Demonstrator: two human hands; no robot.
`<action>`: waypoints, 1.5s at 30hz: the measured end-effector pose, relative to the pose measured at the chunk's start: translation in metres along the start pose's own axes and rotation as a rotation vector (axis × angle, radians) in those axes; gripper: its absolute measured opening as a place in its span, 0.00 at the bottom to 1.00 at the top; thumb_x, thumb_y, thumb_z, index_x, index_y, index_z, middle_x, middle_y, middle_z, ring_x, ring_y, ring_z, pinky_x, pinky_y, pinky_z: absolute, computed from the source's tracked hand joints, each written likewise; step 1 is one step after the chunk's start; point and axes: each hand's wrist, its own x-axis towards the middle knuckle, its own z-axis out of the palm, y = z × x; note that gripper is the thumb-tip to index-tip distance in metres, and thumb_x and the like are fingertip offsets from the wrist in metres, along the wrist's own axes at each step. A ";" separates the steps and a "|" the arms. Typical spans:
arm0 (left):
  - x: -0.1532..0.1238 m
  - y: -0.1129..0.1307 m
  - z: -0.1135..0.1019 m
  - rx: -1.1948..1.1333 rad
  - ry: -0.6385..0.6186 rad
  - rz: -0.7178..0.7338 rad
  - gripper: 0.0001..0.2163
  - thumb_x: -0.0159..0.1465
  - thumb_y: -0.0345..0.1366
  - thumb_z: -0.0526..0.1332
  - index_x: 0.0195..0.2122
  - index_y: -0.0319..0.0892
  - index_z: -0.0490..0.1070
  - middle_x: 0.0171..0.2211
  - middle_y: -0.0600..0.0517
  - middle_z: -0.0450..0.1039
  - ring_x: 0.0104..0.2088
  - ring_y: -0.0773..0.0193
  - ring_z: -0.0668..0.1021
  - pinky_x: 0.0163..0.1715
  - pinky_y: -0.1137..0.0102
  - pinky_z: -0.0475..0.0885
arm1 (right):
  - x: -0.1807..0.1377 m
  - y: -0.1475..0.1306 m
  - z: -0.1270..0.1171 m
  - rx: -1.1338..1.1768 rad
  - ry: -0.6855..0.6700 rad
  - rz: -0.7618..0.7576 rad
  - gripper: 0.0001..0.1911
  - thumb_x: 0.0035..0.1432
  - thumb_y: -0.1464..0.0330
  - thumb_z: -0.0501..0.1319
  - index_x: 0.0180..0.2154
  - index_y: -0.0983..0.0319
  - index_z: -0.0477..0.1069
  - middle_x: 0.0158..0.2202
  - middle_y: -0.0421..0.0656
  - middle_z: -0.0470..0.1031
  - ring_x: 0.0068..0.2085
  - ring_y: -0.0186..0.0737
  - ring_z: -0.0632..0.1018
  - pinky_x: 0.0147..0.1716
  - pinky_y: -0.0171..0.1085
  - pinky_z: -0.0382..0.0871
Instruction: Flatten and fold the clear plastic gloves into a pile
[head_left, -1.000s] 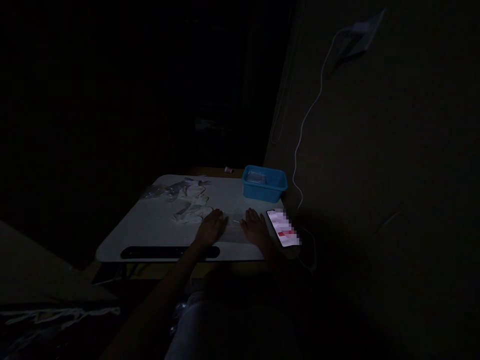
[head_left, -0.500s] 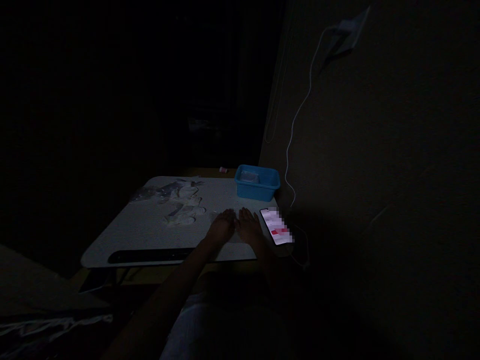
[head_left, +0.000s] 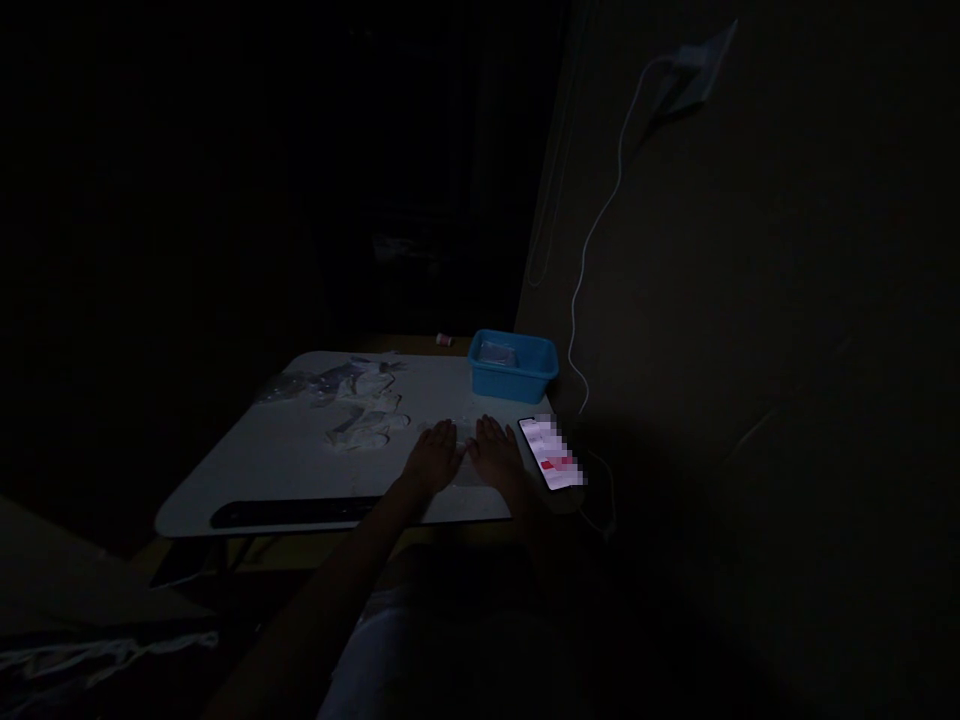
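Note:
Both of my hands lie flat near the front right of a white tabletop (head_left: 262,470). Under and between them is a clear plastic sheet or bag (head_left: 469,472), hard to make out in the dark. My left hand (head_left: 435,455) rests with its fingers stretched forward. My right hand (head_left: 495,452) lies beside it, fingers also extended, and the two thumbs nearly meet. Just right of my right hand lies a lit phone (head_left: 551,453). Left of my hands are several pale, soft pieces (head_left: 367,410), perhaps gloves or socks, next to crumpled clear plastic (head_left: 307,385).
A blue basket (head_left: 510,383) with a plastic-wrapped packet (head_left: 496,354) inside stands at the back right. A small pink-and-white item (head_left: 445,340) lies behind the table. A white cable (head_left: 576,300) hangs from a wall outlet on the right. The room is very dark.
My left hand has slid slightly left, away from my right hand, so more clear plastic shows between them. My right hand stays in about the same place.

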 end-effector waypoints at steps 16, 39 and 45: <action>-0.013 -0.036 -0.015 -0.071 -0.045 -0.114 0.25 0.63 0.43 0.42 0.55 0.32 0.57 0.58 0.37 0.53 0.59 0.52 0.57 0.54 0.56 0.53 | 0.004 0.003 0.004 -0.004 -0.048 0.024 0.26 0.62 0.62 0.39 0.56 0.68 0.55 0.60 0.50 0.53 0.60 0.41 0.54 0.57 0.46 0.45; -0.015 -0.033 -0.016 -0.051 -0.054 -0.119 0.24 0.61 0.39 0.46 0.57 0.33 0.55 0.58 0.38 0.53 0.59 0.52 0.57 0.55 0.56 0.53 | 0.002 -0.044 -0.001 0.099 -0.055 -0.092 0.26 0.62 0.62 0.40 0.58 0.67 0.50 0.61 0.48 0.50 0.61 0.42 0.50 0.58 0.48 0.42; -0.016 -0.033 -0.019 -0.042 -0.069 -0.100 0.24 0.60 0.36 0.47 0.57 0.31 0.55 0.58 0.37 0.53 0.58 0.51 0.57 0.54 0.57 0.53 | -0.009 -0.056 0.001 0.080 -0.069 -0.129 0.28 0.63 0.60 0.36 0.57 0.68 0.53 0.60 0.50 0.53 0.61 0.42 0.52 0.58 0.47 0.43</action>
